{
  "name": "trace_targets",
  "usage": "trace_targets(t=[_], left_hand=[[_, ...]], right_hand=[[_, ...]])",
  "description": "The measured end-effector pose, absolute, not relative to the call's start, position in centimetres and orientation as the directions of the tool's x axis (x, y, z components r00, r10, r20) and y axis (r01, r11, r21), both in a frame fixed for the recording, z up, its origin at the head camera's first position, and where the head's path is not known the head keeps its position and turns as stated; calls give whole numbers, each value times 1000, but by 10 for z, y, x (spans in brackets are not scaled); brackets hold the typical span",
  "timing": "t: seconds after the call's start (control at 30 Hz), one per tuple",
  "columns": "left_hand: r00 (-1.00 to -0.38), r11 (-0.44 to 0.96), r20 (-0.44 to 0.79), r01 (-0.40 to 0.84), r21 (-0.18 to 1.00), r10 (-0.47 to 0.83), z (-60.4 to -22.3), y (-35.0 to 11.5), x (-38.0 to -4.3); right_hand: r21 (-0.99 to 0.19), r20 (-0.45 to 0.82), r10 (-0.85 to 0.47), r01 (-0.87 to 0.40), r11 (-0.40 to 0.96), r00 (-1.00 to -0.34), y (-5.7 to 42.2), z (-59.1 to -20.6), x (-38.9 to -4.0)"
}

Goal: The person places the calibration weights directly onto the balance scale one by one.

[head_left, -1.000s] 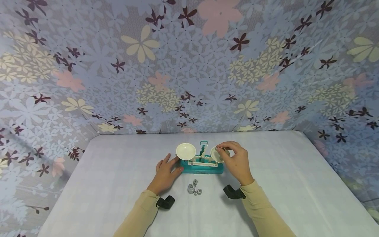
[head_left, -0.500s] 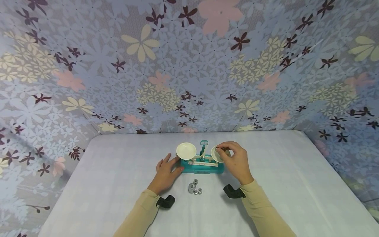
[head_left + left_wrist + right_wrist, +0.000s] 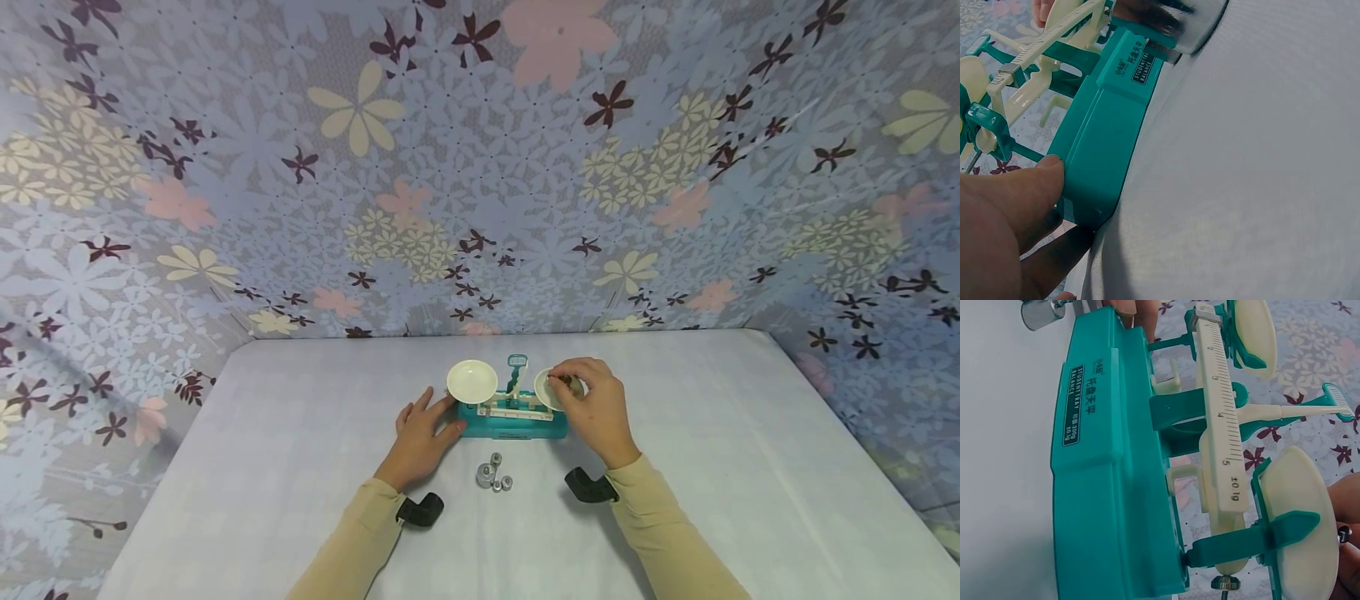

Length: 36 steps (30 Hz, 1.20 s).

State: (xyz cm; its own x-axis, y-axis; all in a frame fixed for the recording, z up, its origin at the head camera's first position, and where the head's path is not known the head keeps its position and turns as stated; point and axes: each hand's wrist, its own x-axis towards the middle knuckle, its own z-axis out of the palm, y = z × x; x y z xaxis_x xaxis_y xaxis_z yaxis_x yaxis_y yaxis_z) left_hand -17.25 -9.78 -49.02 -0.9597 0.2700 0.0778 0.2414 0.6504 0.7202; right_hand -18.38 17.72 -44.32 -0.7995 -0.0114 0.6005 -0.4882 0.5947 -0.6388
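A green tray balance (image 3: 512, 428) with two cream pans stands on the table. My left hand (image 3: 418, 442) grips the left end of its base; in the left wrist view the thumb (image 3: 1050, 177) presses on the green end, with a finger below it. My right hand (image 3: 602, 414) is over the right pan (image 3: 546, 398), thumb and index finger pinching a small metal weight (image 3: 1344, 534), mostly hidden by the fingers. Nothing lies in the left pan (image 3: 472, 382). The ruled beam (image 3: 1219, 412) carries a metal slider near its left end.
Several silver weights (image 3: 485, 476) of different sizes stand in a cluster in front of the balance, between the forearms. A pale cloth covers the table (image 3: 300, 433). Flower-patterned fabric (image 3: 480, 183) hangs behind it and at both sides.
The right hand has shifted very slightly at the right pan, its fingertips keeping their pinch. My left hand stays on the base, and the weights on the table have not moved.
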Motion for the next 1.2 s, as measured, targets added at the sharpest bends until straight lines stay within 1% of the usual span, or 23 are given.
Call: trace_targets(t=[0.37,0.67,1.2], left_hand=[[-962,660,65,230,715,266,-490,-98,-173],[-961,657,66,234,716,270,-491,-98,-173],[-960,650,60,231,724,275,-490,-98,-173]], right_hand=[[-627,598,-25,-487,608,-801,176,-445,-183],[-593,610,-43,-491,638,-791,175,-445,-183],[-606,613,-34,-497,621,-790,177,-442,-180]])
